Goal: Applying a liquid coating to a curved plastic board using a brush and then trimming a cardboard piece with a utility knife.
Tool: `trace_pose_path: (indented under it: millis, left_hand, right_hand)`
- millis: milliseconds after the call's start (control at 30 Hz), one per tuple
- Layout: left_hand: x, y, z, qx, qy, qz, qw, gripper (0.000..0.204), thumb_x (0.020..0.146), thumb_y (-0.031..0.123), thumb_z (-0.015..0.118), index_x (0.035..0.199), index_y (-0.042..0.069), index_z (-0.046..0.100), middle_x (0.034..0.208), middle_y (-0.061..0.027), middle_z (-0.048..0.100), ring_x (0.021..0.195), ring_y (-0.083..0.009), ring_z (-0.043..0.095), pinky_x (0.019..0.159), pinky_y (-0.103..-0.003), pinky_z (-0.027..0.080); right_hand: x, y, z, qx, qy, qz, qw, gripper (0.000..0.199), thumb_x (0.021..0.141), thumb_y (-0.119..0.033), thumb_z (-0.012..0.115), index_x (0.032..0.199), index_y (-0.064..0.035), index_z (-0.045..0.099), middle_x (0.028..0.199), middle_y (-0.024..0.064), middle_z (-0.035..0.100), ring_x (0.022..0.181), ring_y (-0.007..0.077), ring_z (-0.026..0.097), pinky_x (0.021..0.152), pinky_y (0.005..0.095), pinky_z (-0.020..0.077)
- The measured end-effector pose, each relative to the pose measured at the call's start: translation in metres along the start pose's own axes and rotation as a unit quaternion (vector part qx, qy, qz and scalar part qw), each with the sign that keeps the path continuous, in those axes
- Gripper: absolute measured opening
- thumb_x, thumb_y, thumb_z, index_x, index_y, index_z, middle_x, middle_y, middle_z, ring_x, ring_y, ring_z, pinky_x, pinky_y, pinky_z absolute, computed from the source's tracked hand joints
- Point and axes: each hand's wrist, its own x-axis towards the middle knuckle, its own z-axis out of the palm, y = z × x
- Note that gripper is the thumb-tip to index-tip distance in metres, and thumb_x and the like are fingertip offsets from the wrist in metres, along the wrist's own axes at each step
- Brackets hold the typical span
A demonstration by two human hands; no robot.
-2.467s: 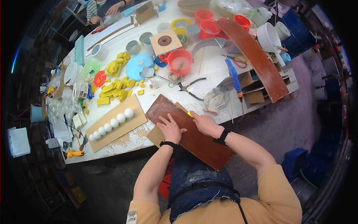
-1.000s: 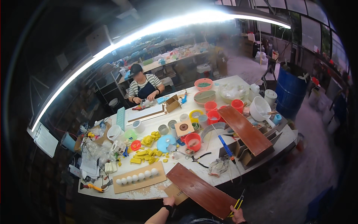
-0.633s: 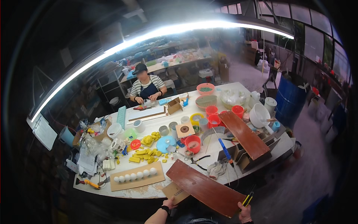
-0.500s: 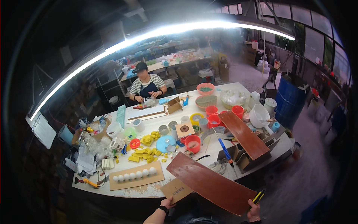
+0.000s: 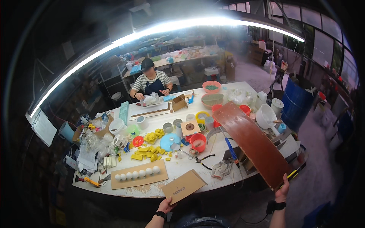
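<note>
My left hand [image 5: 166, 205] is closed on the near edge of a folded brown cardboard sheet [image 5: 183, 187], which hangs over the table's front edge. My right hand [image 5: 282, 191] grips the near end of a long reddish-brown board [image 5: 253, 142]; a yellow-and-black utility knife [image 5: 292, 174] sticks out from the same hand. The board slants away to the far left, above the open brown compartments at the table's right end, and hides much of them. Left of the cardboard, a row of white balls [image 5: 135, 174] stands on a flat brown cardboard strip [image 5: 161, 175].
On the white table [image 5: 152, 123] lie yellow lumps [image 5: 146, 154], black-handled pliers [image 5: 203, 161], a rag [image 5: 220, 170] and a blue-handled tool [image 5: 231, 151]. Red cups [image 5: 198, 143] and bowls crowd the middle. Across sits a co-worker [image 5: 151, 79]. A blue drum [image 5: 298, 100] stands right.
My right hand has moved right and up, swinging the board off the cardboard and over the right-hand stack. The cardboard in my left hand is now uncovered. The co-worker's hands have shifted.
</note>
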Motion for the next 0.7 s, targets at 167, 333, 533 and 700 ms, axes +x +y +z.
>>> trace_pose_path:
  millis: [167,333,533,700]
  left_hand:
    - [-0.014,-0.003,0.003,-0.011,-0.031,0.016,0.999,0.032,0.100,0.025,0.054,0.128,0.010,0.054,0.123,-0.0064,0.061,0.110,-0.0235,0.060,0.092,-0.048,0.050]
    - [-0.036,0.007,0.024,0.001,-0.058,0.051,0.997,0.032,0.098,0.022,0.058,0.126,0.006,0.056,0.121,-0.0065,0.063,0.109,-0.0230,0.061,0.092,-0.044,0.051]
    - [-0.057,0.016,0.041,0.026,-0.060,0.076,0.995,0.032,0.096,0.021,0.062,0.123,0.005,0.059,0.118,-0.0055,0.064,0.107,-0.0205,0.062,0.092,-0.041,0.051]
    - [-0.064,0.021,0.047,0.036,-0.067,0.077,0.994,0.032,0.095,0.018,0.063,0.122,0.002,0.060,0.117,-0.0063,0.065,0.105,-0.0185,0.062,0.092,-0.037,0.051]
  right_hand:
    - [0.053,0.017,0.010,-0.010,0.026,-0.028,0.999,0.050,0.090,-0.030,0.069,0.130,-0.0045,0.054,0.129,0.0071,0.059,0.118,0.0240,0.056,0.101,0.0382,0.0439]
    - [0.101,0.044,0.002,-0.043,0.083,-0.068,0.993,0.049,0.090,-0.028,0.071,0.129,-0.0024,0.056,0.125,0.0070,0.060,0.114,0.0230,0.057,0.098,0.0375,0.0447]
    - [0.111,0.063,0.004,-0.101,0.166,-0.075,0.978,0.045,0.088,-0.029,0.072,0.117,0.0033,0.060,0.105,0.0098,0.064,0.093,0.0237,0.063,0.078,0.0365,0.0517]
    - [0.099,0.058,0.023,-0.345,0.196,-0.115,0.911,0.037,0.092,-0.035,0.068,0.097,0.0018,0.064,0.080,0.0057,0.064,0.067,0.0165,0.062,0.060,0.0291,0.0498]
